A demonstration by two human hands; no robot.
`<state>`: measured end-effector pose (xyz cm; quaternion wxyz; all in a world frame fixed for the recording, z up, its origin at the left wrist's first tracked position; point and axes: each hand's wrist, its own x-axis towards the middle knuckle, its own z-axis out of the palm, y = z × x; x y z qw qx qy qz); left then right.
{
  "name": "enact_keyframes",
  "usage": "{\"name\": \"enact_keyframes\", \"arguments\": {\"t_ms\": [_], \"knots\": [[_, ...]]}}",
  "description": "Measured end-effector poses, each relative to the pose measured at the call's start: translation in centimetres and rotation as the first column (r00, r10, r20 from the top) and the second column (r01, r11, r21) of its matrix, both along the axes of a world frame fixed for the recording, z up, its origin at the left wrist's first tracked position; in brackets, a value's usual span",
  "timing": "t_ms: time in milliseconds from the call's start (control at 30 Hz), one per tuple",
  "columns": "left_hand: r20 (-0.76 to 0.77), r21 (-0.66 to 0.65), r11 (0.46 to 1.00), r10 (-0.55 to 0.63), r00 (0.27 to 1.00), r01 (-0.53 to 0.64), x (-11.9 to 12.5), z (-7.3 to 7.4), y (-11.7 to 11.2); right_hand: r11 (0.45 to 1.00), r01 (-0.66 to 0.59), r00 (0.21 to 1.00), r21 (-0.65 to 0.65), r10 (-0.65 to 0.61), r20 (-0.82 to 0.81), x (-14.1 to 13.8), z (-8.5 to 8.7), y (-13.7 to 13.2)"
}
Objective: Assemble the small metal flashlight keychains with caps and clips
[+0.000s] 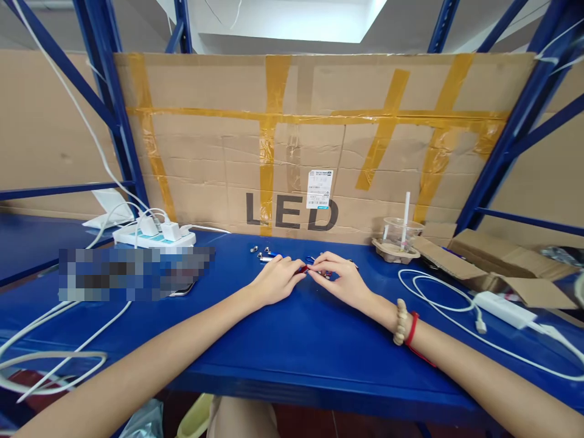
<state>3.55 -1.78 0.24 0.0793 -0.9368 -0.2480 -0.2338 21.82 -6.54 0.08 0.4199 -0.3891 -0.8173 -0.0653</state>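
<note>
Near the back of the blue table, my left hand [277, 281] is closed, its thumb and fingertips pinching a small dark red piece [303, 268]. My right hand [341, 278] meets it from the other side, with thumb and index finger at the red piece's right end. The kind of piece is too small to make out. Just beyond my left hand lie a small blue and silver part [266, 259] and several tiny shiny metal pieces [254, 249]. Under and behind my right fingers are more small parts, among them a blue loop [310, 259], partly hidden by the hand.
At the left a white power strip [155, 238] holds plugs, with cables trailing forward. A phone-like edge [183, 291] shows by a blurred patch. To the right are a clear cup with a straw [405, 228], a white charger [504, 309] and an open cardboard box [497, 261]. Cardboard [205, 164] walls the back.
</note>
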Motion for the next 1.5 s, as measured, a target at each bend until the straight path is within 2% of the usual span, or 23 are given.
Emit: {"name": "enact_keyframes", "arguments": {"t_ms": [167, 300, 433, 700, 1267, 1500], "knots": [[0.004, 0.065, 0.995, 0.077, 0.997, -0.078, 0.0, -0.2, 0.4, 0.971, 0.235, 0.971, -0.038, -0.233, 0.055, 0.0, 0.4, -0.1], [0.02, 0.116, 0.986, 0.115, 0.993, -0.116, -0.3, -0.3, 1.1, 0.905, 0.424, 0.893, -0.047, -0.408, 0.189, 0.5, 0.2, 0.4], [0.008, 0.133, 0.982, 0.137, 0.991, -0.137, -0.7, -0.4, 1.5, 0.851, 0.524, 0.799, -0.023, -0.483, 0.358, 0.8, 0.1, 0.7], [-0.046, 0.161, 0.979, 0.135, 0.99, -0.126, -0.8, -0.2, 1.3, 0.865, 0.5, 0.785, -0.038, -0.434, 0.443, 1.4, -0.3, 1.1], [-0.061, 0.174, 0.979, 0.115, 0.992, -0.103, -0.8, -0.2, 1.2, 0.923, 0.381, 0.86, -0.061, -0.329, 0.39, 1.9, -0.9, 1.8], [-0.076, 0.165, 0.984, 0.077, 0.994, -0.063, -0.8, -0.1, 1.0, 0.928, 0.344, 0.899, -0.147, -0.28, 0.337, 1.8, -0.9, 1.7]]}}
